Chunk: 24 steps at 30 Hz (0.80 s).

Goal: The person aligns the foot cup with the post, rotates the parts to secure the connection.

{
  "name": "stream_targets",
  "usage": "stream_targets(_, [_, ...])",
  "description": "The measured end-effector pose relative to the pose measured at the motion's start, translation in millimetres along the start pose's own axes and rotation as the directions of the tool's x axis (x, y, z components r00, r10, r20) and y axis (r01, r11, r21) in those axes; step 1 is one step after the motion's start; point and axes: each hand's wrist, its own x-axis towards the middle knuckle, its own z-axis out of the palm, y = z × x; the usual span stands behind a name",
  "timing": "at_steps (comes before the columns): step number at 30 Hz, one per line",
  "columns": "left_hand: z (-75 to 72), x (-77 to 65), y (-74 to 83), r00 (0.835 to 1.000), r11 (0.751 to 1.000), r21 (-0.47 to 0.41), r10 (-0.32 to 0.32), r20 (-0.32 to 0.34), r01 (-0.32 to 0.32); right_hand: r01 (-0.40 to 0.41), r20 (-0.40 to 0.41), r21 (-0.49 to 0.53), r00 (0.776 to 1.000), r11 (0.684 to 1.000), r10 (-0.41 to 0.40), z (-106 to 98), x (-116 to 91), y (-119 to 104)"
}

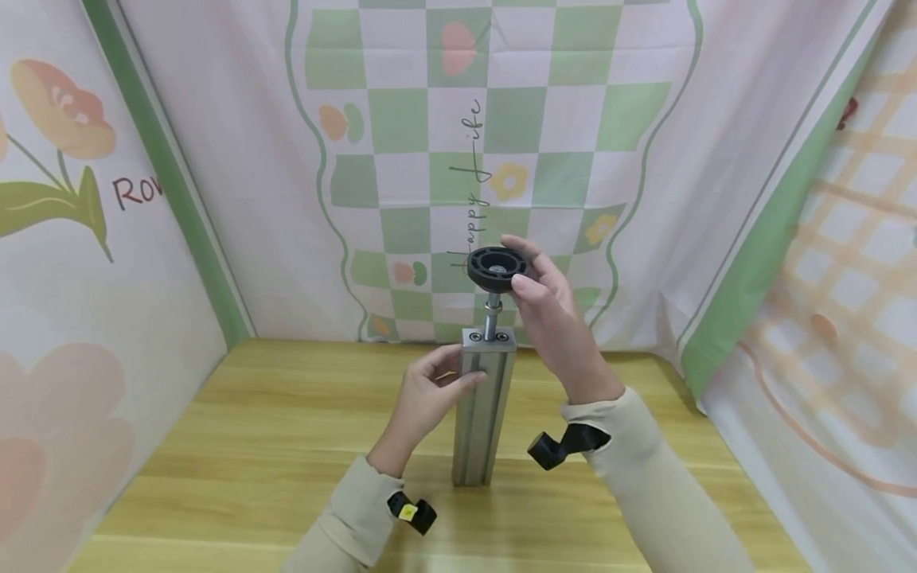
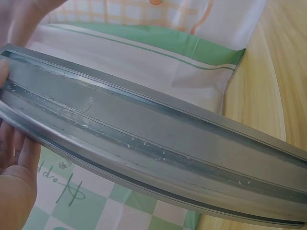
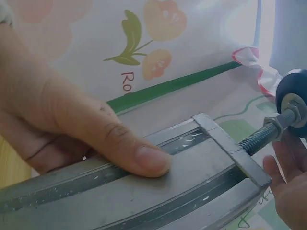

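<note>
An aluminium profile (image 1: 478, 422) stands upright on the table, with grooves along its sides. My left hand (image 1: 428, 390) grips it near the top, thumb on the near face and fingers behind. From the bolted end plate (image 1: 489, 337) rises a threaded stud (image 3: 261, 138) with a nut (image 3: 275, 123) on it. A round black levelling foot (image 1: 496, 278) sits on the stud, its ribbed base facing up. My right hand (image 1: 555, 318) pinches the foot's rim between thumb and fingers from the right. Pale specks dot the groove (image 2: 158, 155) in the left wrist view.
The wooden table (image 1: 286, 446) carries the profile's lower end. Behind it hangs a checkered printed cloth (image 1: 401, 119), with floral cloth (image 1: 86, 278) on the left and plaid cloth (image 1: 845, 318) on the right. Black wrist mounts (image 1: 566, 446) stick out from both cuffs.
</note>
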Motion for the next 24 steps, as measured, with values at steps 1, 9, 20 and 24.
stream_targets(1, [0.0,-0.1,0.2,1.0,1.0,0.0,-0.002,0.001,0.002,0.019,-0.025,-0.037,0.999,0.999,-0.02,1.6,-1.4,0.8])
stream_targets(9, [-0.2,0.2,0.1,1.0,1.0,-0.002,0.014,0.006,-0.014,0.146,-0.136,-0.275,0.973,0.95,-0.189,15.1,-5.2,3.0])
stream_targets(20, [-0.8,0.8,0.2,1.0,1.0,0.002,0.001,0.007,-0.001,0.17,-0.039,-0.31,0.981,0.935,-0.191,13.5,-3.0,2.1])
stream_targets(24, [-1.1,0.7,0.3,1.0,1.0,0.004,-0.011,0.001,0.011,0.104,0.013,-0.177,0.995,0.979,-0.103,11.2,3.2,0.2])
